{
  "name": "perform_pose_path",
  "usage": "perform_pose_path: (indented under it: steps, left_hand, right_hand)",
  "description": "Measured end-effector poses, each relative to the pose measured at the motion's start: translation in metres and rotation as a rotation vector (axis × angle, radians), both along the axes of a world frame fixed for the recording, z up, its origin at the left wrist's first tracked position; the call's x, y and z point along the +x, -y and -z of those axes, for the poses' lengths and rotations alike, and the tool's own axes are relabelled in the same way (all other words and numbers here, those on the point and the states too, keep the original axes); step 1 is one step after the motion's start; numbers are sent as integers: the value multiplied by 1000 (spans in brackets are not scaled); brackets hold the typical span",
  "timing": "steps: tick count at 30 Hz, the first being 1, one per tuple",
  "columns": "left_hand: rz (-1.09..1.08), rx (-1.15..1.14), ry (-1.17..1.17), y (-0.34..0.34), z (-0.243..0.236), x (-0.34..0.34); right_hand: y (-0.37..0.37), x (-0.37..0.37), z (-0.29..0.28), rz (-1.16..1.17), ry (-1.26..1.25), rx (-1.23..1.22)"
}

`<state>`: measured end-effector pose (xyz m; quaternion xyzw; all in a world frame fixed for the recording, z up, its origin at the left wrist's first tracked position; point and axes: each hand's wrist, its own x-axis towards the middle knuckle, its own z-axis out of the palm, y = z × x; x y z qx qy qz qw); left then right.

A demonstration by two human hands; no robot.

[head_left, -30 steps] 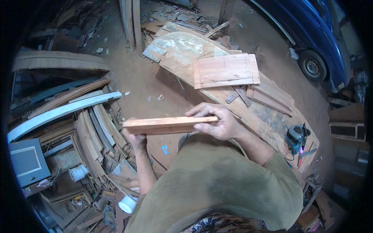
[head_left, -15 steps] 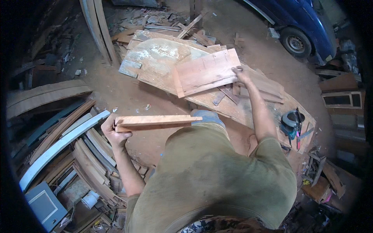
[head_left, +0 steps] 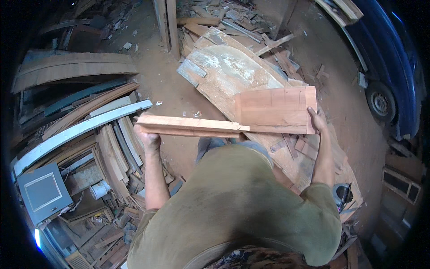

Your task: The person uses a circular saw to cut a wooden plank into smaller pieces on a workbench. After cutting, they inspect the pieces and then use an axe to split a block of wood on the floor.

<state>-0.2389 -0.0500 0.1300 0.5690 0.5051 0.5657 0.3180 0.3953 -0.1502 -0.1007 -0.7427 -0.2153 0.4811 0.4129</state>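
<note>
My left hand (head_left: 150, 138) is closed round the left end of a wooden board (head_left: 192, 125), which is seen nearly edge-on. A notched end of that board points right. In my right hand (head_left: 318, 120) is a flat reddish wooden panel (head_left: 274, 110), gripped by its right edge, with its broad face showing. The lower left corner of the panel lies close to the notched end of the board; whether they touch I cannot tell. Beneath the panel is a dusty wooden worktable (head_left: 228, 67), with loose wood pieces (head_left: 307, 150) partly hidden under the panel.
A round dark power tool (head_left: 342, 193) rests at the table's right end. Curved planks (head_left: 85, 130) are stacked on the left, near a grey panel door (head_left: 44, 193) and a white bucket (head_left: 99, 190). A blue vehicle (head_left: 389, 67) stands at far right, and scrap wood (head_left: 242, 24) lies behind the table.
The view has swung left. My right hand has brought the panel nearer and turned it, so its corner is now by the end of the board in my left hand.
</note>
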Motion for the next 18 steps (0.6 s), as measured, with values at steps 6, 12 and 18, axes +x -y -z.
perform_pose_path:
  steps: [6,12,18]
  left_hand:
    - [152,-110,87,-70,33,34]
    - [343,45,18,-145,89,73]
    - [607,6,130,-218,133,111]
  right_hand:
    - [-82,-106,-138,-234,335,307]
    - [-159,-204,-270,-483,587,190]
    - [-234,-269,-340,-636,653,111]
